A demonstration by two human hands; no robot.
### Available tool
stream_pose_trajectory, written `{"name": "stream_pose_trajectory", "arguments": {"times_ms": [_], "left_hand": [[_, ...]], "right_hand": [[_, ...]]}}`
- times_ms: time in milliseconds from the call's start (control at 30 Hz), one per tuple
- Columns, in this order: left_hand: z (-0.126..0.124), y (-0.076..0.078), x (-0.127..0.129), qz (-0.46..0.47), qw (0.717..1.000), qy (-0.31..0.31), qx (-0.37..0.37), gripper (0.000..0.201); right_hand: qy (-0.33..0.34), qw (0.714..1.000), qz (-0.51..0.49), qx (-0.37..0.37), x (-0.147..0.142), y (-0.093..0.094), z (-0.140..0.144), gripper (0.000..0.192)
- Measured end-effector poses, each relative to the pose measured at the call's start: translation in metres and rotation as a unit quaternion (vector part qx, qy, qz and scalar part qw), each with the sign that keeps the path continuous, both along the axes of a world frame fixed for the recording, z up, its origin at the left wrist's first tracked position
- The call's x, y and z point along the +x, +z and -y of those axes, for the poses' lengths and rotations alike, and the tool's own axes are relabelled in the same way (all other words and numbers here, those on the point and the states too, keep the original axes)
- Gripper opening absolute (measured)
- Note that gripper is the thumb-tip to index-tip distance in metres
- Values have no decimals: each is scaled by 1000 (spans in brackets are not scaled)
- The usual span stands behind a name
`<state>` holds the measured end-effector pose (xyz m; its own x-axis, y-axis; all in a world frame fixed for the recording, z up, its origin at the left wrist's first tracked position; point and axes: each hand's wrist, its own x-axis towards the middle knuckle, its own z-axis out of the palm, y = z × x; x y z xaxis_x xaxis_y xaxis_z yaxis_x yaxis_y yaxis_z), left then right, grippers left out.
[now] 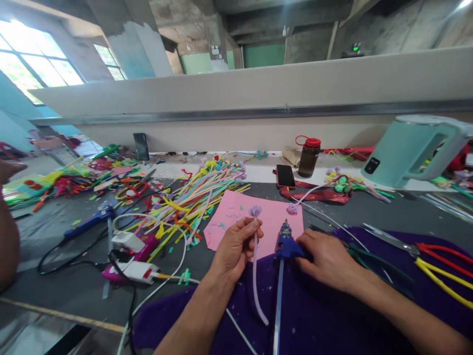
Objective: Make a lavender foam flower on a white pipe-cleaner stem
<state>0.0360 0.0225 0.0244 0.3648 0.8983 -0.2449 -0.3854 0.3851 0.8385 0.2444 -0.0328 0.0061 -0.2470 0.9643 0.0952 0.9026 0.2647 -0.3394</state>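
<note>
My left hand point(236, 246) pinches a pale lilac pipe cleaner stem point(254, 276) with a small fuzzy flower head point(254, 211) at its top, held upright over a pink paper sheet point(273, 217). My right hand point(327, 259) rests on a blue glue gun point(285, 241) that lies on purple cloth point(314, 315), its nozzle pointing away from me and a glue stick point(278, 301) trailing from its back. A second lilac flower head point(292, 209) lies on the pink sheet to the right.
A heap of coloured pipe cleaners point(192, 197) lies left of the sheet. Another blue glue gun point(90, 219), white plugs and cables point(129, 246) sit further left. A phone point(286, 176), bottle point(309, 157), mint kettle point(414, 148) and scissors point(414, 246) are to the right. Another person's arm point(7, 236) shows at the left edge.
</note>
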Motion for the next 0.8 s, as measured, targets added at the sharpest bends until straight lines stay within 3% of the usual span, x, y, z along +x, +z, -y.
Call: {"name": "stream_pose_trajectory", "arguments": {"times_ms": [67, 133, 200, 267, 333, 433, 667, 800], "left_hand": [[-1, 0, -1, 5, 1000, 16, -4, 21], [-1, 1, -2, 13, 1000, 24, -7, 21], [0, 1, -1, 23, 1000, 20, -7, 20], [2, -1, 1, 28, 1000, 6, -8, 20], [4, -3, 3, 27, 999, -14, -12, 21], [6, -8, 7, 16, 999, -42, -24, 20], [5, -15, 12, -4, 996, -72, -50, 17], [5, -18, 15, -22, 995, -75, -62, 18]], "right_hand": [[-7, 994, -104, -15, 11, 4, -3, 21], [-5, 965, -262, -29, 22, 5, -5, 24], [-16, 898, -438, -38, 29, 3, -5, 29], [-34, 833, -551, -36, 30, -1, -2, 33], [-45, 807, -589, -23, 25, -2, 3, 34], [-45, 812, -582, -5, 14, -1, 10, 34], [-78, 868, -489, 37, 10, -7, 33, 45], [-66, 898, -434, -2, 16, -20, 45, 49]]}}
